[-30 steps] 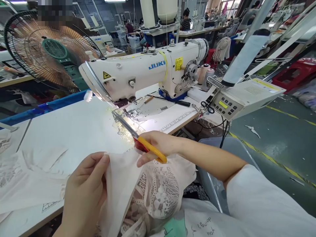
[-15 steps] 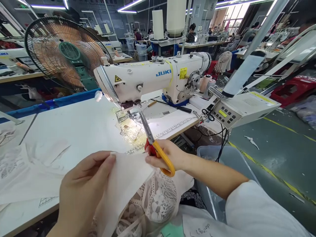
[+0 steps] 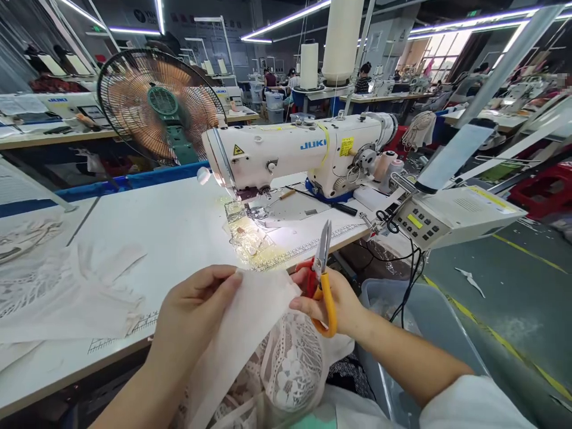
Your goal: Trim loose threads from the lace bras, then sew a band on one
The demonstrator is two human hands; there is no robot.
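My left hand point(image 3: 192, 310) pinches the upper left edge of a pale fabric piece point(image 3: 243, 333) held in front of me at the table's near edge. White lace point(image 3: 292, 363) hangs below it over my lap. My right hand point(image 3: 337, 301) grips orange-handled scissors point(image 3: 322, 280), blades together and pointing up, while its fingers also touch the fabric's right corner. A white JUKI sewing machine point(image 3: 308, 152) stands beyond on the table, its lamp lighting the needle plate.
More pale fabric and lace pieces point(image 3: 49, 286) lie at the table's point(image 3: 165, 226) left. A standing fan point(image 3: 158, 107) is behind. A control panel point(image 3: 447, 214) sits right of the machine; a grey bin point(image 3: 411, 310) is below. Other people work at far benches.
My right hand has swung the scissors from pointing left at the machine to upright, and has drawn back toward me. The view has tilted up. My left hand keeps hold of the fabric.
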